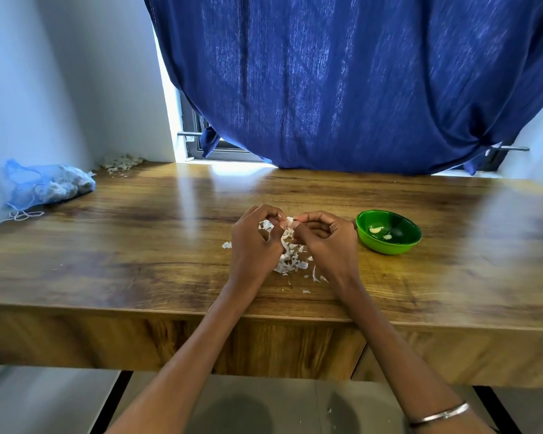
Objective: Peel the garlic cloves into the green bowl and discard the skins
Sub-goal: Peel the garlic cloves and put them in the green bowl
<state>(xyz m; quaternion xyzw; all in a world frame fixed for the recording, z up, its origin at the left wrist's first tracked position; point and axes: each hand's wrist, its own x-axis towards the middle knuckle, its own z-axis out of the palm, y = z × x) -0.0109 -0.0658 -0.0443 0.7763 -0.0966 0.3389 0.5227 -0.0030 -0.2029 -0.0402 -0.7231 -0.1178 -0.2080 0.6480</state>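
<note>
My left hand (254, 242) and my right hand (323, 239) meet over the middle of the wooden table (138, 245). Between them they hold a garlic clove (287, 225) with white papery skin; the left fingers curl round it and the right fingertips pinch its skin. The clove itself is mostly hidden by my fingers. Under the hands lies a pile of torn white skins (290, 261). To the right stands the green bowl (389, 249) with two peeled cloves (375, 229) inside.
A blue net bag of garlic (49, 184) lies at the table's far left by the wall. Another heap of skins (119, 162) sits in the back left corner. A blue curtain (342, 79) hangs behind the table.
</note>
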